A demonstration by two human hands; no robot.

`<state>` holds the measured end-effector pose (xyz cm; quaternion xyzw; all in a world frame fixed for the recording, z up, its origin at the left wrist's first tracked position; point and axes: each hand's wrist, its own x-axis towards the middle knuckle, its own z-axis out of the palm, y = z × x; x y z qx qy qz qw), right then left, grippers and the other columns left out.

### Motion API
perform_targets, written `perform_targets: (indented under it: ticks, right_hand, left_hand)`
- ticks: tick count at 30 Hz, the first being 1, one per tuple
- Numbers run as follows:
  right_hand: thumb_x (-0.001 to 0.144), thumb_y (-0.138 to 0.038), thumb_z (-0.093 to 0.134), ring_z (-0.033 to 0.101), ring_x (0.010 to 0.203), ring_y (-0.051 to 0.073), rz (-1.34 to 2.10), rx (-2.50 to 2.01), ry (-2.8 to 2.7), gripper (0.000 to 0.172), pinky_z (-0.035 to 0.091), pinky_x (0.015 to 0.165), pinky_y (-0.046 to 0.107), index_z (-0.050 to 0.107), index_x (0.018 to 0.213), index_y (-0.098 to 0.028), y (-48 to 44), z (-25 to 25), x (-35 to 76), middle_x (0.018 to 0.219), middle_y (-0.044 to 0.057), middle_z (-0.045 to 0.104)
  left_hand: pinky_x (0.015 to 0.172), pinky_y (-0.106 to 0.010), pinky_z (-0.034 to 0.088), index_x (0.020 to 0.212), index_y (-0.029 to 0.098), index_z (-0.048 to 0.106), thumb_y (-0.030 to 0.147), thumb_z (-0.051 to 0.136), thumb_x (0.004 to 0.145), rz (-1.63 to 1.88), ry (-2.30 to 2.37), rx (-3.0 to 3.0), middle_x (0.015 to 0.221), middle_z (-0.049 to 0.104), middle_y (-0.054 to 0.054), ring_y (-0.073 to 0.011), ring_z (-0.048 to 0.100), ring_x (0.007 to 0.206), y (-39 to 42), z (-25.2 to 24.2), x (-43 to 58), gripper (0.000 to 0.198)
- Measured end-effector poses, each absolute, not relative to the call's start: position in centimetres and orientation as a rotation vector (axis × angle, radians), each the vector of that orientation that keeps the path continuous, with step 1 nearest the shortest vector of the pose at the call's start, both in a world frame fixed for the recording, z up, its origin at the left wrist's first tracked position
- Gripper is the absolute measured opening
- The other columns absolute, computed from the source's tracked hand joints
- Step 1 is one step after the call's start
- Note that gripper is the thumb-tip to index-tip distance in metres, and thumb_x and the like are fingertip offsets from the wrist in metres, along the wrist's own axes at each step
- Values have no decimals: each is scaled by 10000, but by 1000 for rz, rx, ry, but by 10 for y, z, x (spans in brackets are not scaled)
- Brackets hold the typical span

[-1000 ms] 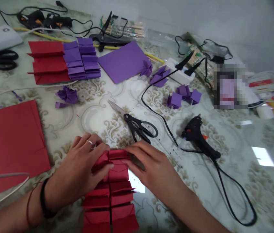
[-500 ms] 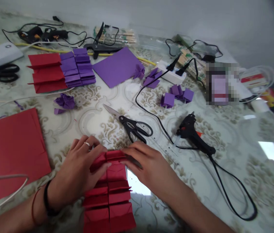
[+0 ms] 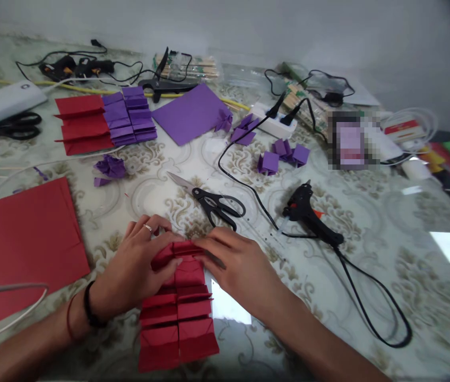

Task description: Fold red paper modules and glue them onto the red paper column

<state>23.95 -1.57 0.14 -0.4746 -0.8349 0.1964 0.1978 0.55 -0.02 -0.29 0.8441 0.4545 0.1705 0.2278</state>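
A pleated strip of red paper (image 3: 177, 315) lies on the patterned table in front of me. My left hand (image 3: 135, 268), with a ring on one finger, presses down on the strip's far left end, thumb on a fold. My right hand (image 3: 235, 262) pinches the same far end from the right, fingers closed on the top fold. Black scissors (image 3: 213, 201) lie just beyond my hands.
A flat red sheet (image 3: 29, 244) lies at the left. Further back are a pleated red strip (image 3: 81, 124), pleated purple strips (image 3: 129, 114), a purple sheet (image 3: 191, 111) and small purple folded pieces (image 3: 283, 154). A black glue gun (image 3: 308, 215) with its cord lies to the right. A power strip (image 3: 278, 122) is behind.
Both hands stay on the far end of the red pleated strip with almost no change in grip. The camera has tilted, so the whole table appears shifted slightly left and down.
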Motion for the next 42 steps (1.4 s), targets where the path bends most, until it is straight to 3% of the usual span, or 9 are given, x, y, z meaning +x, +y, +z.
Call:
perform_targets:
  ticks: [10, 17, 20, 25, 33, 39, 42]
  right_hand:
    - [985, -182, 741, 739, 884, 217, 558, -1350, -2369, 97, 621, 825, 360, 808, 1051, -205, -13, -5, 243, 927, 47, 765]
    - [1033, -159, 660, 737, 840, 183, 582, -1184, -2231, 123, 611, 798, 310, 782, 1017, -169, -13, -7, 242, 932, 50, 762]
    - [1044, -157, 637, 736, 839, 182, 571, -1196, -2256, 153, 607, 806, 315, 776, 984, -175, -12, -9, 240, 917, 48, 761]
    - [1001, -111, 676, 727, 803, 178, 593, -1261, -2255, 152, 585, 782, 305, 768, 898, -174, -11, -10, 237, 856, 26, 736]
    - [1017, -119, 651, 727, 865, 183, 621, -1226, -2219, 116, 592, 831, 308, 756, 1032, -166, -13, -4, 238, 978, 56, 723]
    - [1050, -153, 608, 691, 814, 152, 527, -1152, -2278, 176, 552, 732, 270, 746, 947, -190, -14, 5, 242, 970, 50, 692]
    - [1052, -166, 619, 702, 848, 161, 501, -1146, -2289, 141, 550, 737, 278, 756, 1029, -187, -14, 6, 242, 981, 51, 714]
  left_hand:
    - [958, -497, 523, 1104, 278, 804, 254, 727, 954, 496, 1263, 2432, 1213, 687, -83, -321, 631, 1117, 2, -4, 3, 170]
    - [1034, -478, 517, 1185, 218, 752, 193, 673, 1003, 466, 1229, 2427, 1217, 648, -104, -285, 628, 1145, 1, 10, 5, 200]
    - [982, -455, 511, 1046, 214, 760, 154, 599, 1037, 520, 1182, 2440, 1113, 682, -87, -255, 626, 1075, 2, 7, 5, 172]
    - [876, -412, 483, 839, 206, 753, 161, 649, 1000, 602, 1087, 2433, 943, 712, -52, -242, 595, 962, 7, -5, 4, 197]
    - [907, -418, 501, 896, 211, 767, 199, 638, 1012, 596, 1097, 2344, 916, 730, -48, -247, 615, 959, 8, 0, 3, 174]
    - [952, -443, 514, 991, 188, 765, 215, 637, 1009, 660, 1102, 2239, 968, 728, -75, -252, 626, 991, 8, 2, 5, 132]
    - [967, -450, 511, 1001, 181, 757, 208, 625, 1010, 651, 1117, 2209, 979, 730, -74, -242, 630, 991, 8, 3, 6, 135]
